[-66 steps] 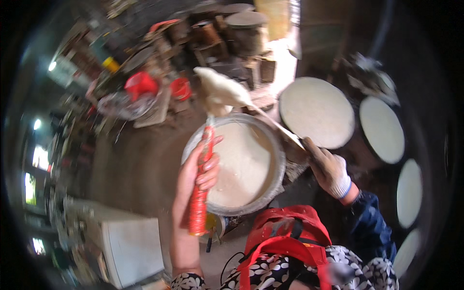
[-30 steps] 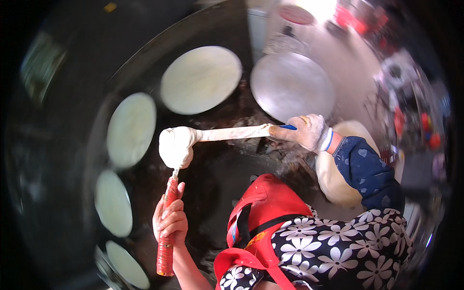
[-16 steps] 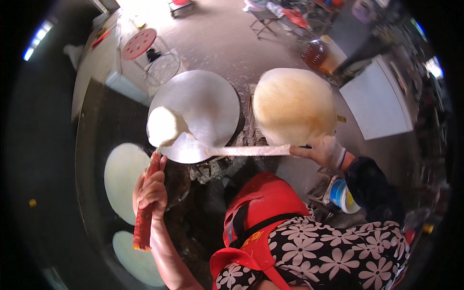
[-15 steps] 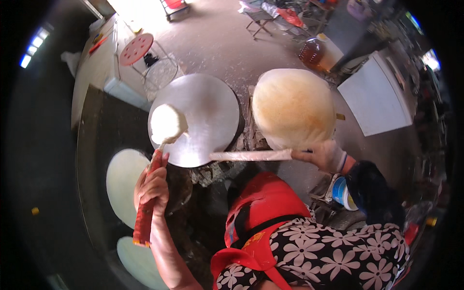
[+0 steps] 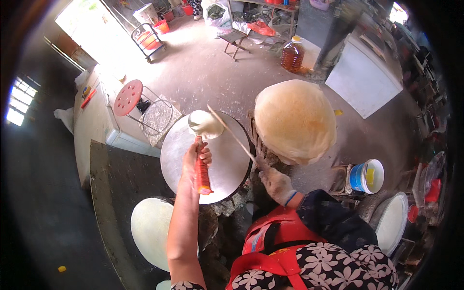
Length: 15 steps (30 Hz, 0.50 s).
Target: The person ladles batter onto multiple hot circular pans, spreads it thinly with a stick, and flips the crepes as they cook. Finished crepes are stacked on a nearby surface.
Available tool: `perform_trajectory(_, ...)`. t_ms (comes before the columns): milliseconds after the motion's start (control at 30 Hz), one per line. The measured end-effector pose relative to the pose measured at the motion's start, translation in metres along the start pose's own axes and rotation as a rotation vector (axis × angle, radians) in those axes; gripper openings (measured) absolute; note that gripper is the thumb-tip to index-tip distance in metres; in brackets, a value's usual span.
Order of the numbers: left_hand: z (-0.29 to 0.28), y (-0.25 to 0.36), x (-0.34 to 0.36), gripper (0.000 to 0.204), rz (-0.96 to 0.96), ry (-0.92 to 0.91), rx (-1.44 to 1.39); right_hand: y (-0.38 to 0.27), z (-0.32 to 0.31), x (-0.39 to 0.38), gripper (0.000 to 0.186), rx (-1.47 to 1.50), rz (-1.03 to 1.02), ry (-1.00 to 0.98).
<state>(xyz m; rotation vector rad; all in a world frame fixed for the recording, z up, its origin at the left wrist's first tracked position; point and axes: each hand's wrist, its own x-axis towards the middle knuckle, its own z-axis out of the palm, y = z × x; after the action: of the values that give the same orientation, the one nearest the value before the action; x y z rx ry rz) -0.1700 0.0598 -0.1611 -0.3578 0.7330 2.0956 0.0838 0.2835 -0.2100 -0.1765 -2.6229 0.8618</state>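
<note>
My bare left hand (image 5: 195,155) is closed around the red-wrapped handle of a ladle (image 5: 203,176). The ladle's end, coated in white batter or dough (image 5: 207,123), hangs at the far part of a round pale griddle (image 5: 179,159); whether it touches the surface I cannot tell. In a whitish glove, my right hand (image 5: 276,184) grips a long thin flat stick (image 5: 234,134). The stick slants across the griddle's right side, its tip close beside the batter. To the right of the griddle lies a large round browned flatbread (image 5: 296,121), perhaps several stacked.
Pale green-white round sheets (image 5: 152,232) lie at the near left. A red-topped stool (image 5: 128,97) stands beyond the griddle. At right are a blue-and-white bucket (image 5: 360,177), a white cabinet (image 5: 360,79) and a jug of brown liquid (image 5: 292,55).
The ladle has moved right, from the griddle's left side to its far middle. My right hand has swung the stick from level at the near edge to slanting over the griddle. The view has shifted.
</note>
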Motion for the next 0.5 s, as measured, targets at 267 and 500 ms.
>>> perform_trajectory(267,-0.014,-0.002,0.011,0.022,0.439,0.294,0.8,-0.014,0.035,0.008,0.058,0.007,0.279,-0.048)
perform_trajectory(500,-0.06,0.018,0.019,0.034,0.74,0.583,1.558,-0.053,0.096,0.033,0.056,0.12,0.19,-0.118)
